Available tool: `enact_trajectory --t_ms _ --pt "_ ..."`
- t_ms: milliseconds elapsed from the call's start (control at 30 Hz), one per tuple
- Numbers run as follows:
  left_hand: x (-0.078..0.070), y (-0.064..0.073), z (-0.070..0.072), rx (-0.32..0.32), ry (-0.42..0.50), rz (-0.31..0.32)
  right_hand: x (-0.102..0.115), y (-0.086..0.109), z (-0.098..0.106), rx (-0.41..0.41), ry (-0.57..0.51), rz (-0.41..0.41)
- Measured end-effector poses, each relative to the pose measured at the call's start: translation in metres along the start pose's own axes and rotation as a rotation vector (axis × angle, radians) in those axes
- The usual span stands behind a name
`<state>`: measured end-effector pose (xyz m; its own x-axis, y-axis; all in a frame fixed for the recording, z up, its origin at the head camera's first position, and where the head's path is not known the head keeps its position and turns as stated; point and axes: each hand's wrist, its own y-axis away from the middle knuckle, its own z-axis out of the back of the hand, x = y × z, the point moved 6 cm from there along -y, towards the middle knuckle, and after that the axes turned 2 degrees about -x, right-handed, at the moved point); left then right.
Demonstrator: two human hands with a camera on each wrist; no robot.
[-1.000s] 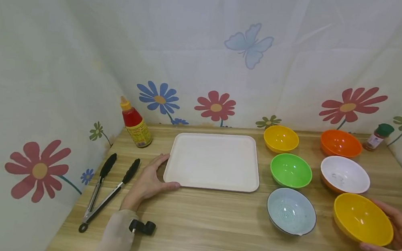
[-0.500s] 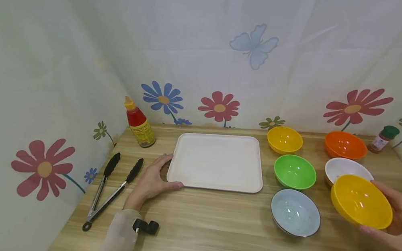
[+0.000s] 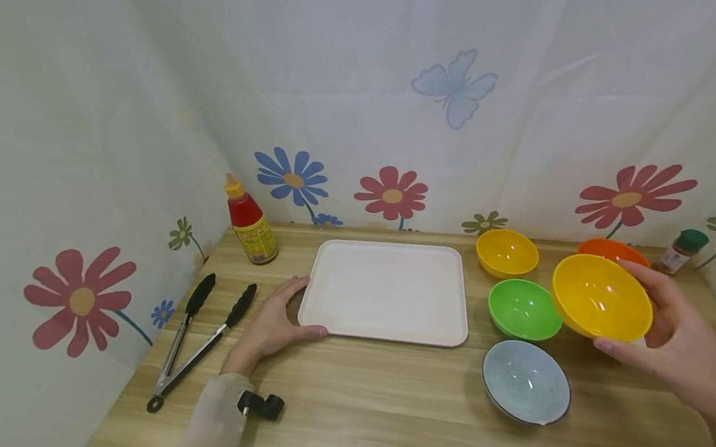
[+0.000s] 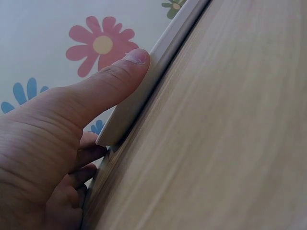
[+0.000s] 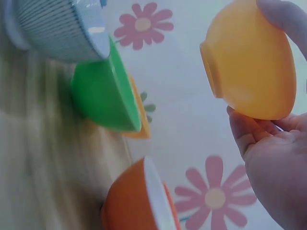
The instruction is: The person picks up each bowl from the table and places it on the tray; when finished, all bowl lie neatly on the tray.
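In the head view my right hand point(image 3: 677, 340) grips a yellow bowl point(image 3: 602, 297) by its right side, thumb at the near rim. The bowl is held up above the table, tilted toward the head camera; the right wrist view shows its footed underside. My left hand point(image 3: 273, 327) rests at the near left corner of a white rectangular tray point(image 3: 387, 291). In the left wrist view its straight thumb point(image 4: 120, 79) lies against the tray's edge point(image 4: 127, 112), with the other fingers loosely bent at the side.
A smaller yellow bowl point(image 3: 507, 254), a green bowl point(image 3: 523, 310) and a grey-blue bowl point(image 3: 525, 381) form a column. Partly hidden are an orange bowl point(image 3: 611, 248) and a white-lined bowl point(image 5: 127, 196). A green-capped jar point(image 3: 682, 252), red sauce bottle point(image 3: 251, 224) and tongs point(image 3: 197, 352) stand or lie around.
My right hand has lifted the yellow bowl off the table and carried it away from me and leftward, over the white-lined bowl. My left hand stays at the tray.
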<state>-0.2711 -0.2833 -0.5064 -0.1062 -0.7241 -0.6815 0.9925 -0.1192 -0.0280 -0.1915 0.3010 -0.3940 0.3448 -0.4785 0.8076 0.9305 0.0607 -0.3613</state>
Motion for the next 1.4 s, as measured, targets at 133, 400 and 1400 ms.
enact_trajectory --t_ms 133,400,1400 --pt "-0.001 -0.001 0.001 0.0 -0.002 -0.002 0.016 -0.018 -0.01 0.003 -0.024 0.051" --pt "-0.001 -0.001 0.003 0.002 0.003 -0.008 0.035 -0.056 -0.032 0.061 -0.006 -0.013" --pt "0.001 0.0 0.0 -0.012 0.0 -0.001 0.102 -0.181 -0.185 0.305 -0.262 0.072"
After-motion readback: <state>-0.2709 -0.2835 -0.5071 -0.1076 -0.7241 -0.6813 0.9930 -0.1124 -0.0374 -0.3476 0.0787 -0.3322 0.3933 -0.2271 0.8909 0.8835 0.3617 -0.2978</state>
